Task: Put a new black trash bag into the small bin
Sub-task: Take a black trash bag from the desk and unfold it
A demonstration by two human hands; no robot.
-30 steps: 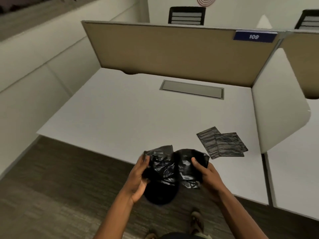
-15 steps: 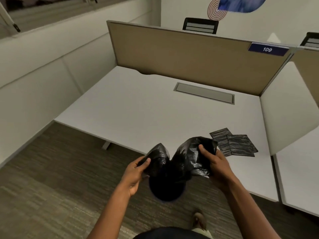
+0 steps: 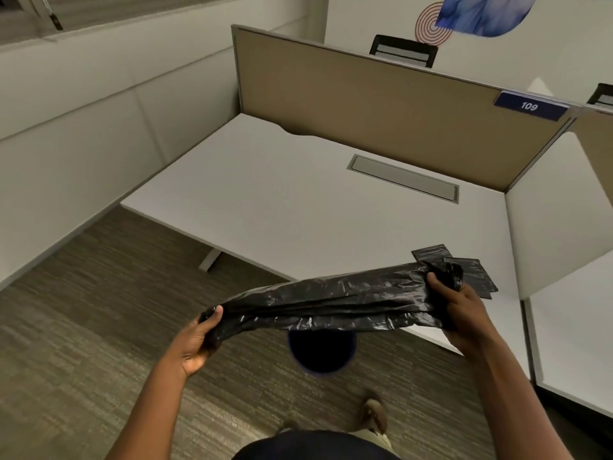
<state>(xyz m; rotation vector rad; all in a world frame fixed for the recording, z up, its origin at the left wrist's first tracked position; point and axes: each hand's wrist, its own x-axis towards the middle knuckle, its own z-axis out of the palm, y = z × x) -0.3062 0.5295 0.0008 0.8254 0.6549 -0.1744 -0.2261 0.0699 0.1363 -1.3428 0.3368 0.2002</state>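
Observation:
A black trash bag (image 3: pixel 331 303) is stretched out sideways between my two hands. My left hand (image 3: pixel 199 340) grips its left end and my right hand (image 3: pixel 461 313) grips its bunched right end. Right below the bag, on the carpet, stands the small dark round bin (image 3: pixel 321 355); only its lower half shows under the bag. Both hands are above and to either side of the bin's opening.
A white desk (image 3: pixel 298 200) lies ahead with a tan partition (image 3: pixel 381 107) behind it. Folded black bags (image 3: pixel 477 270) rest on its right front corner. A second desk (image 3: pixel 570 327) stands to the right. My shoe (image 3: pixel 376 415) is on the carpet near the bin.
My hands have pulled apart, drawing the crumpled bag out into a long band over the bin. The view has shifted left and back.

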